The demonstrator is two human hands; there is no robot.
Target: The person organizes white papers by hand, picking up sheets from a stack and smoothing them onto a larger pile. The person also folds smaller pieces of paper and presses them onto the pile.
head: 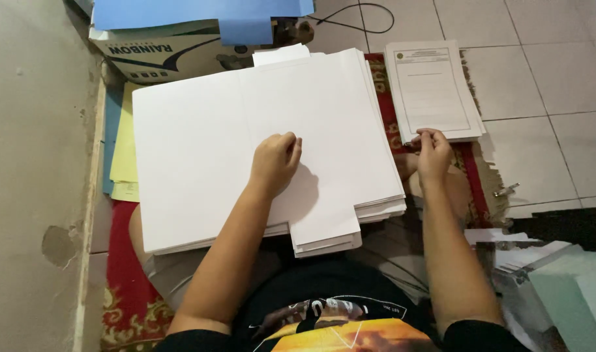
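Note:
A thick stack of large white folder sheets point(200, 150) lies on my lap and the floor, with tabs sticking out at its near and far edges. My left hand point(276, 160) rests on the top sheet near its middle, fingers curled. To the right, a pile of printed white paper sheets point(432, 88) sits on the rug. My right hand point(433, 153) pinches the near edge of that pile's top sheet between thumb and fingers.
A cardboard box point(164, 52) with blue sheets point(200, 12) on it stands at the back. Yellow and blue sheets point(123, 143) stick out left of the stack. A wall point(30, 163) runs along the left. A metal clip point(506, 190) lies on the tiles; more paper stacks point(559, 280) sit at right.

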